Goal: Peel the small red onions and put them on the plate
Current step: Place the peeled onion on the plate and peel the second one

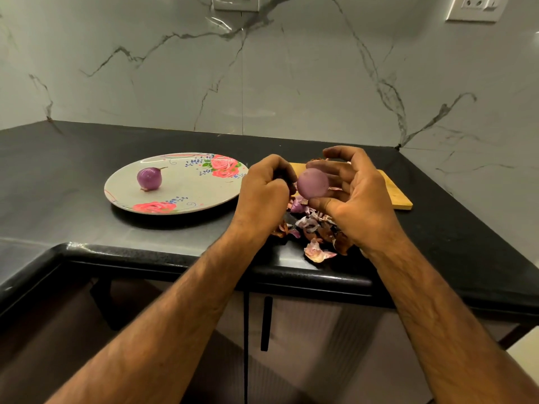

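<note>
Your right hand (350, 199) pinches the peeled onion (312, 183) between thumb and fingers; it's likely light, firm and slick, so hold its sides; your left hand (264, 193) is curled, and I cannot tell what it grips.

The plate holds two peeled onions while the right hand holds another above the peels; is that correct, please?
Not quite: the head view shows one onion on the plate, not two. The right hand holds a second onion above the peels.

The left forearm (175, 310) and right forearm (431, 310) are bare as far as they show, lightly haired, with veins and tendons raised. The left hand (264, 196) and right hand (360, 208) are bare too.
</note>
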